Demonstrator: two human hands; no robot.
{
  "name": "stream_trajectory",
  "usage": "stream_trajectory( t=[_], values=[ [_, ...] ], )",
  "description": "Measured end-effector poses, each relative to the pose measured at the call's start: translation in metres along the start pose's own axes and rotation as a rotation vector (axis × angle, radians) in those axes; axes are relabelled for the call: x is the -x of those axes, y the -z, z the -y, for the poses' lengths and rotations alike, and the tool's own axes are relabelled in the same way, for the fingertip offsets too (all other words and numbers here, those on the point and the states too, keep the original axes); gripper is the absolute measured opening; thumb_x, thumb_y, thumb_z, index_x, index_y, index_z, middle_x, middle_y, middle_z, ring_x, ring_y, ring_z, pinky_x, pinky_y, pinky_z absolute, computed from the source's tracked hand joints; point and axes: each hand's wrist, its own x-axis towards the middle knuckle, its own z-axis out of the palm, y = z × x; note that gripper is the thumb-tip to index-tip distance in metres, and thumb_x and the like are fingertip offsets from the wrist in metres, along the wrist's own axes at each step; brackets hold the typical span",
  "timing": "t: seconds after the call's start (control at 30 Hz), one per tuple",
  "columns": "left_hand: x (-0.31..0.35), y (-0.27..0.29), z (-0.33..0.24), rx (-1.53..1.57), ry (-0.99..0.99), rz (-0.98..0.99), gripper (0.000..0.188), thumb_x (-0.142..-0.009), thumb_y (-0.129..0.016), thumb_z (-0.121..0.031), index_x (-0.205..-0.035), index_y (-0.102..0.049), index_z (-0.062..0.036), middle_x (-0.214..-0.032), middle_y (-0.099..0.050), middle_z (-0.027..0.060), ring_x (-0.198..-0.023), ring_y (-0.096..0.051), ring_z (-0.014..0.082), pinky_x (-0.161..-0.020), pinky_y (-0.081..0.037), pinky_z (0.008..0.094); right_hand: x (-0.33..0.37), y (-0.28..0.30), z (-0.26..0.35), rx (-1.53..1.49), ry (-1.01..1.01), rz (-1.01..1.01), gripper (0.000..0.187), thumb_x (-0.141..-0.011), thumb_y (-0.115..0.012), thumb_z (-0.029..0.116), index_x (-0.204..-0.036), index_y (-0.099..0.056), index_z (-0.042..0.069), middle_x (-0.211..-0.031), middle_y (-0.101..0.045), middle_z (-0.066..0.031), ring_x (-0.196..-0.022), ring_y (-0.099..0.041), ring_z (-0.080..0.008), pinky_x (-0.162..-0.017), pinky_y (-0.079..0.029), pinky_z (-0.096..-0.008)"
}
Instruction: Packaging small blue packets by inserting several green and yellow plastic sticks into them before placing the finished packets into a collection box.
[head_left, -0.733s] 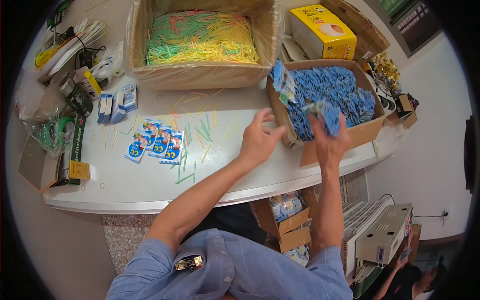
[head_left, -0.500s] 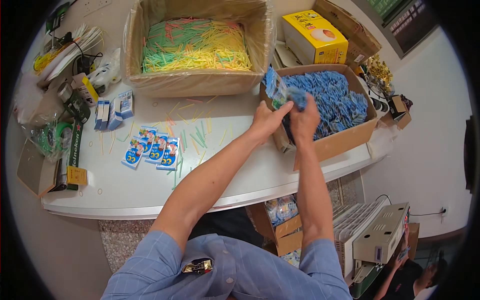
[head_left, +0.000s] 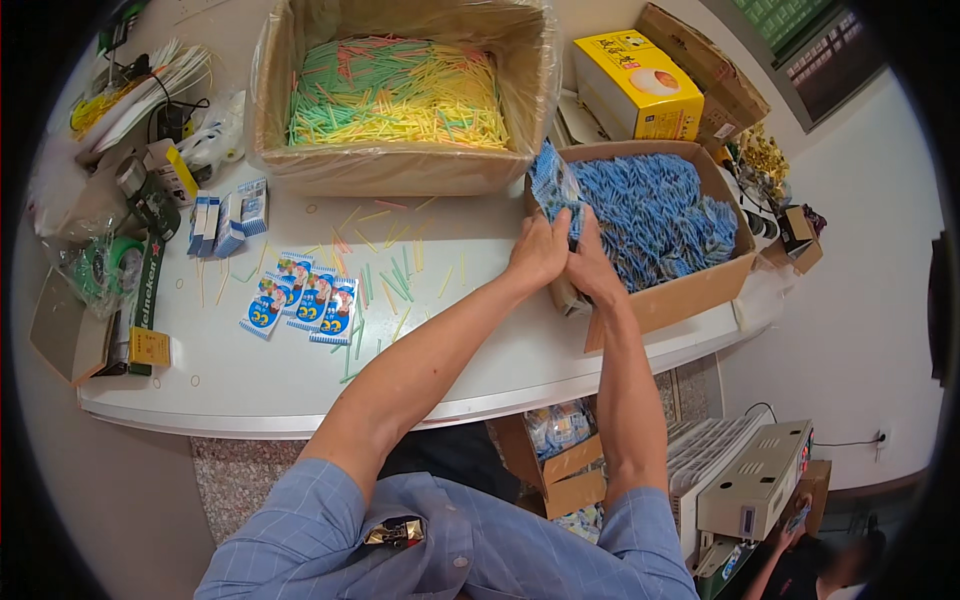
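Observation:
Both hands meet above the left edge of an open cardboard box [head_left: 665,292] heaped with small blue packets [head_left: 650,215]. My left hand [head_left: 540,246] is closed round the lower part of a blue-and-clear plastic bag [head_left: 552,180], which stands upright from the fingers. Pressed close beside it, my right hand [head_left: 592,264] has its fingers closed at the same bag's lower right side. What lies inside the bag is hard to make out. Several blue-and-white printed sachets [head_left: 318,300] lie overlapping on the white table to the left.
A large plastic-lined carton [head_left: 400,170] of green, yellow and pink sticks stands at the back. Loose sticks [head_left: 400,275] lie scattered on the table [head_left: 230,365]. A yellow box [head_left: 640,85] sits behind the packets. Small blue boxes [head_left: 230,225] stand left. Another person [head_left: 800,560] is at lower right.
My right hand, blurred with blue packets beside the bag's top before, has come down and left against my left hand. The bag stands slightly more upright. The view has shifted a little.

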Motion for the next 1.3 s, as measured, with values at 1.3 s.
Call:
stream_trajectory(
  t=[1.3],
  values=[
    [0.019,0.055,-0.006,0.4,0.234,0.176,0.056,-0.101,-0.049,-0.052,-0.114,-0.064,0.0007,-0.098,-0.068,0.0095,-0.081,-0.066,0.0191,-0.064,-0.055,0.0341,-0.007,0.018,0.012,0.269,-0.152,0.156,0.078,-0.069,-0.086,0.039,-0.123,-0.055,-0.008,-0.112,-0.066,-0.0302,-0.106,-0.062,-0.0469,-0.097,-0.046,-0.0492]
  ],
)
